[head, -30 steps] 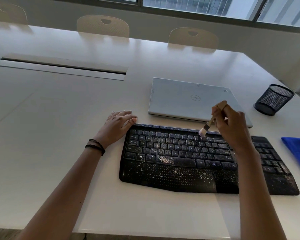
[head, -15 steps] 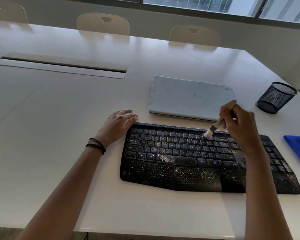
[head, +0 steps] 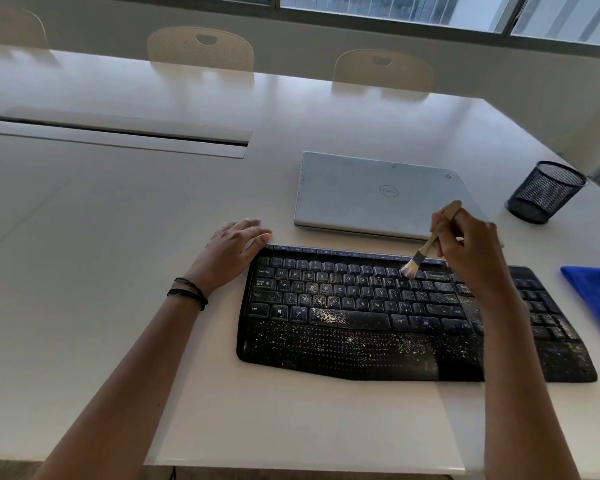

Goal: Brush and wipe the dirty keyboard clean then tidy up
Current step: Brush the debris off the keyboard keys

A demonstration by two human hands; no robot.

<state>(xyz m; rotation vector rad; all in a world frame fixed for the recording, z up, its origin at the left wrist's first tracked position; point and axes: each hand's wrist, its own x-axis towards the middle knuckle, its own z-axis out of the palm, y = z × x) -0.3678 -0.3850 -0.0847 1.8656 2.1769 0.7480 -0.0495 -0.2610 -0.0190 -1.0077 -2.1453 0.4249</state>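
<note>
Early brushing: right hand pinches a small wooden-handled brush, bristles on the upper rows of the white-speckled black keyboard on the white table; left hand, fingers flat, rests at its corner (wiping with the blue cloth and tidying not yet done).

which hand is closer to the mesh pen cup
Right. The right hand, gripping the brush, sits left of the pen cup; the left hand rests by the keyboard at its left corner.
</note>
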